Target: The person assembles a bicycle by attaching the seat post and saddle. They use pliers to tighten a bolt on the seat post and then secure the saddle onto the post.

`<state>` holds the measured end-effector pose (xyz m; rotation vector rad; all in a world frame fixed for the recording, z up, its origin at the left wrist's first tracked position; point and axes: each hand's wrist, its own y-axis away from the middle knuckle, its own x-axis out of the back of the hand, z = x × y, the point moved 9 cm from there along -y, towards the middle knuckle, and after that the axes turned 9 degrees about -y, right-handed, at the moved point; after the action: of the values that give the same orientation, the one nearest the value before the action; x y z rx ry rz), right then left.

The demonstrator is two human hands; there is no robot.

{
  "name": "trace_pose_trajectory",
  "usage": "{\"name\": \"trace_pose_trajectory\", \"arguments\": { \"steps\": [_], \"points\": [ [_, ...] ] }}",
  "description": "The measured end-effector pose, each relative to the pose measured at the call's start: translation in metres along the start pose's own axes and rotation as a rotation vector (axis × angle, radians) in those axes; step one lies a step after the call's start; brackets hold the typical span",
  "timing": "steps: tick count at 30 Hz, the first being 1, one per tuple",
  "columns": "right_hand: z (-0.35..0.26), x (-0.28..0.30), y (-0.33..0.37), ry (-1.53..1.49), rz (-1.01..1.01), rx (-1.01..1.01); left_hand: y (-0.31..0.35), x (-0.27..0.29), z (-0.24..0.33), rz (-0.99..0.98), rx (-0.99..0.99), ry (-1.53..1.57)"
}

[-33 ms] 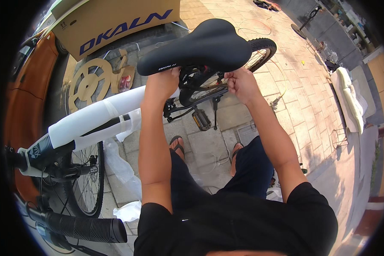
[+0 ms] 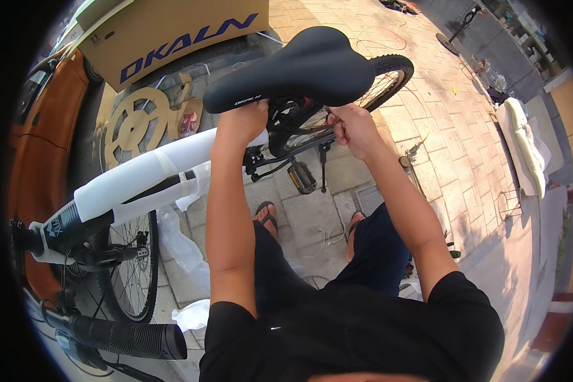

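A black bicycle saddle [image 2: 293, 73] stands in front of me, its nose pointing left. My left hand [image 2: 243, 122] is bent closed under the nose, by the frame; the saddle covers its fingertips and whatever they grip. Beneath the saddle's rear edge, my right hand [image 2: 355, 130] has its fingers curled and thumb and forefinger pinched; what lies between them is too small to make out. The bicycle's top tube [image 2: 153, 162] wears white foam wrap. Behind the saddle shows the rear tyre [image 2: 398, 79], and below it a pedal [image 2: 302, 177] and a kickstand [image 2: 324, 167].
A handlebar grip [image 2: 130, 339] juts in at lower left, near the front wheel [image 2: 130, 274]. A large cardboard box [image 2: 178, 44] and a round cardboard cutout [image 2: 134, 127] lie beyond the frame. An orange vehicle [image 2: 48, 134] stands at left. Clear plastic wrap [image 2: 181, 245] lies on the paving.
My right hand has shifted a little to the left, its fingertips further under the saddle's rear. My left hand stays at the same spot.
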<state>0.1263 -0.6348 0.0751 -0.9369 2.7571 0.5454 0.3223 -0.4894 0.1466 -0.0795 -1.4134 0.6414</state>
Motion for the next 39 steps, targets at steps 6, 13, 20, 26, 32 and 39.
{"name": "trace_pose_trajectory", "arguments": {
  "steps": [6, 13, 20, 26, 32, 39],
  "points": [
    [0.055, -0.051, -0.005, 0.202, -0.216, 0.097, -0.03, -0.059, -0.055, -0.376, 0.471, 0.42],
    [0.066, -0.081, -0.012, 0.037, -0.383, -0.072, -0.024, -0.092, -0.073, -0.502, 0.758, 0.737],
    [0.076, -0.094, -0.008, -0.239, -0.445, -0.272, -0.038, -0.107, -0.086, -0.482, 0.778, 0.495],
    [0.085, -0.103, -0.014, -0.472, -0.456, -0.371, -0.048, -0.114, -0.096, -0.487, 0.752, 0.282],
    [0.086, -0.103, -0.016, -0.519, -0.458, -0.391, -0.048, -0.115, -0.113, -0.521, 0.728, 0.135],
    [0.086, -0.103, -0.02, -0.528, -0.462, -0.355, -0.03, -0.108, -0.14, -0.688, 0.796, 0.17]
  ]
}}
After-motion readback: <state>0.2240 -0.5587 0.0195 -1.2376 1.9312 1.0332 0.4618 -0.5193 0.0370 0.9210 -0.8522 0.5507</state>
